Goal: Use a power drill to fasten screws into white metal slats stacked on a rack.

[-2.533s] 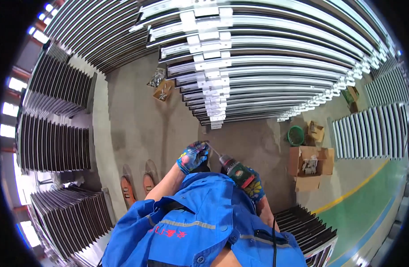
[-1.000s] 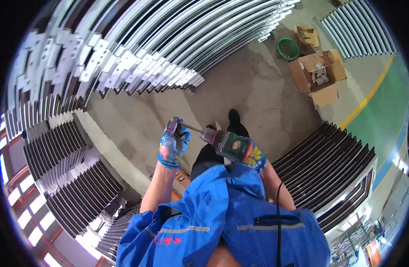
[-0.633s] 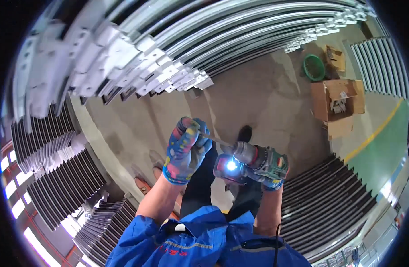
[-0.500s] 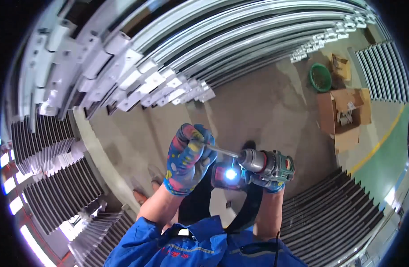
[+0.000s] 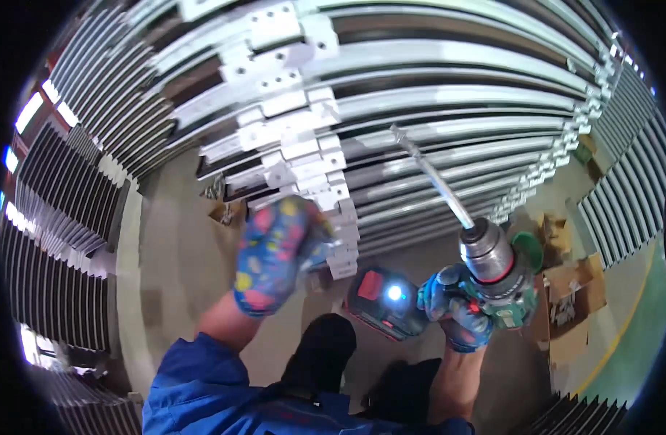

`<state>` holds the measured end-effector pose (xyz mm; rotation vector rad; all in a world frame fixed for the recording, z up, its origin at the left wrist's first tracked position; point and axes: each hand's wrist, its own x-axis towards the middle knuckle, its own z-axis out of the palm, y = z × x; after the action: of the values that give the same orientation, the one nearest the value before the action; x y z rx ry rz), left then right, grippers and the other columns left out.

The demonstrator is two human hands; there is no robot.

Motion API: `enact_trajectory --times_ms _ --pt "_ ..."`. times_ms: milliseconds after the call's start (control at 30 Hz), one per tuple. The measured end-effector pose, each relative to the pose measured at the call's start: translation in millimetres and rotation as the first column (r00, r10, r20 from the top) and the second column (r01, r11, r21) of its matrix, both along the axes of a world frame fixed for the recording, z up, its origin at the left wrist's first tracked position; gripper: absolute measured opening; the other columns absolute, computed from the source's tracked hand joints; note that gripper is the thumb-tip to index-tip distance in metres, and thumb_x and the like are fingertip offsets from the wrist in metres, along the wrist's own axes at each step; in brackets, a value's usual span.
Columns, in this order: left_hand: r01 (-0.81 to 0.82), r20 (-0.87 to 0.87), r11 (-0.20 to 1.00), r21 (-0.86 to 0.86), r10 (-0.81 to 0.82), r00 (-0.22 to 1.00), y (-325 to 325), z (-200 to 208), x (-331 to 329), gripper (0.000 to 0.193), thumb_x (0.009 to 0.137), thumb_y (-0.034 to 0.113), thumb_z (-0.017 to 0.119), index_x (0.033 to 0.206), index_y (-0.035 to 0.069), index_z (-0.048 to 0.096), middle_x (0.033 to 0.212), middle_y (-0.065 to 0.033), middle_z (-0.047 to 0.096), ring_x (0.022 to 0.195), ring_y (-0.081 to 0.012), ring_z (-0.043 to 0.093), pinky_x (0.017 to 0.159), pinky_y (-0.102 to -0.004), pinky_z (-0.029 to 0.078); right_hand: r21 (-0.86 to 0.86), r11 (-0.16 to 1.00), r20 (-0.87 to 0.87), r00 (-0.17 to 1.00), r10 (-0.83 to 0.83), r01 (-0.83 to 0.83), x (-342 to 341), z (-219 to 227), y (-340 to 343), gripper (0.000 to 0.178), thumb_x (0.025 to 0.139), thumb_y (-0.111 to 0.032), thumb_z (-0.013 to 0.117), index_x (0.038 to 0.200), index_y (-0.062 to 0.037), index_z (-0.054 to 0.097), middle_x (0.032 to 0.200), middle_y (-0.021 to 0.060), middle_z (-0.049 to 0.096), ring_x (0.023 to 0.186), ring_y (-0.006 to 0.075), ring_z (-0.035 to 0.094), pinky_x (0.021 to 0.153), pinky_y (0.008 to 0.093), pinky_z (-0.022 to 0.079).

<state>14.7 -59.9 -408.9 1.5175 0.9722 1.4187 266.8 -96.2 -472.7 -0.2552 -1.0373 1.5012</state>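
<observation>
My right hand (image 5: 460,310), in a blue patterned glove, is wrapped round the handle of a green and grey cordless drill (image 5: 492,261). From its chuck a long silvery bit (image 5: 434,174) points up and left, across the metal rails. Below sticks out the dark battery (image 5: 380,301) with a lit lamp on it. My left hand (image 5: 278,254), gloved alike, is closed and smeared by motion, in front of the white bracketed ends (image 5: 304,145) of the stacked rails. Whatever its fingers hold is too blurred to name. The bit and the left hand are apart.
Long pale metal rails (image 5: 456,58) lie stacked in rows ahead. At the right stand an open cardboard box (image 5: 565,319) with small parts and a green basket (image 5: 528,250). More dark slatted stacks (image 5: 61,290) stand at the left. A small box (image 5: 228,212) sits near the rail ends.
My left hand has come away from the bit, moving left. The drill has swung so its bit points up toward the rails. The view has shifted, with the rail ends now nearer the middle.
</observation>
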Motion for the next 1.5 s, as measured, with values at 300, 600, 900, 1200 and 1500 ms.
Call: enact_trajectory --times_ms 300,600,900,1200,1500 --pt "-0.325 -0.180 0.582 0.745 0.645 0.742 34.4 102.1 -64.5 0.024 0.083 0.029 0.063 0.086 0.005 0.064 0.066 -0.0052 0.061 0.058 -0.0175 0.056 0.054 -0.0303 0.041 0.151 0.957 0.294 0.913 -0.283 0.248 -34.4 94.7 -18.4 0.037 0.080 -0.014 0.060 0.111 0.0042 0.051 0.066 0.0062 0.052 0.060 0.0144 0.052 0.062 0.0292 0.043" --pt "-0.272 -0.447 0.670 0.691 0.692 0.567 57.2 109.5 -69.4 0.031 0.080 0.038 0.061 0.090 0.009 0.065 0.075 -0.0135 0.063 0.072 -0.0306 0.060 0.063 -0.0375 0.047 0.145 0.904 0.385 0.819 -0.426 0.402 -63.5 141.7 -12.7 0.034 0.079 -0.010 0.058 0.108 0.0062 0.052 0.068 0.0068 0.055 0.062 0.0149 0.053 0.061 0.0275 0.043" --pt "-0.227 -0.451 0.732 0.642 0.600 0.661 76.4 113.3 -72.0 0.029 0.080 0.034 0.062 0.095 0.009 0.065 0.085 -0.0138 0.065 0.080 -0.0298 0.062 0.070 -0.0359 0.048 0.195 0.905 0.423 0.800 -0.426 0.379 -80.3 146.6 7.7 0.029 0.081 -0.004 0.055 0.108 0.0060 0.055 0.070 0.0071 0.057 0.063 0.0146 0.054 0.061 0.0261 0.044" --pt "-0.184 -0.402 0.770 0.611 0.502 0.766 83.4 108.3 -75.8 0.026 0.082 0.029 0.060 0.097 0.008 0.065 0.089 -0.0132 0.065 0.082 -0.0294 0.062 0.072 -0.0348 0.048 0.158 0.898 0.409 0.801 -0.438 0.410 -92.4 143.8 22.5 0.029 0.081 -0.003 0.055 0.109 0.0051 0.054 0.072 0.0077 0.058 0.063 0.0152 0.055 0.061 0.0269 0.045" --pt "-0.192 -0.415 0.755 0.627 0.533 0.738 79.8 108.2 -75.0 0.028 0.081 0.034 0.062 0.091 0.008 0.066 0.085 -0.0138 0.065 0.079 -0.0297 0.063 0.069 -0.0363 0.049 0.142 0.888 0.425 0.784 -0.453 0.437 -97.3 140.2 36.8 0.027 0.079 0.000 0.056 0.106 0.0018 0.056 0.081 0.0084 0.060 0.067 0.0145 0.057 0.060 0.0268 0.047"
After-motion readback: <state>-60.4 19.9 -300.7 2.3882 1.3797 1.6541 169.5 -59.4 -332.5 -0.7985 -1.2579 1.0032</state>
